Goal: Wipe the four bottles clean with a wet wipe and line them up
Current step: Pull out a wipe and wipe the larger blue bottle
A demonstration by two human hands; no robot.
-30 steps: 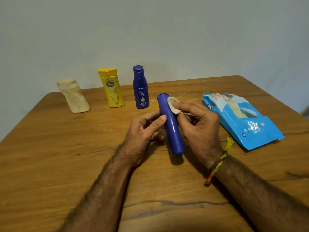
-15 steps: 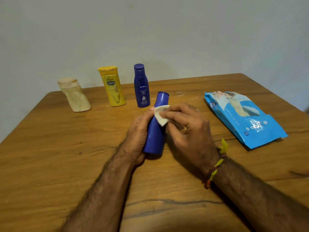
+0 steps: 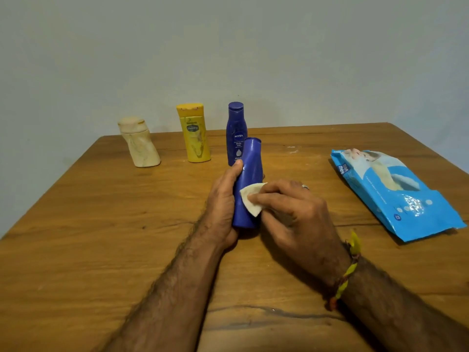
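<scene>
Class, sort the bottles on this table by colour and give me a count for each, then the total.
Blue bottles: 2 (standing one, held one)
Yellow bottle: 1
Cream bottle: 1
Total: 4

Brown wooden table (image 3: 101,237), grain running across, dark crack line along near edge. Small white smudge (image 3: 291,149) on far centre of the tabletop. Plain pale grey-blue wall (image 3: 253,52) behind the far edge.

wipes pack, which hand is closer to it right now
Right. The right hand sits just beside the wipes pack, pressing a wet wipe on the blue bottle; the left hand grips that bottle's far side.
</scene>
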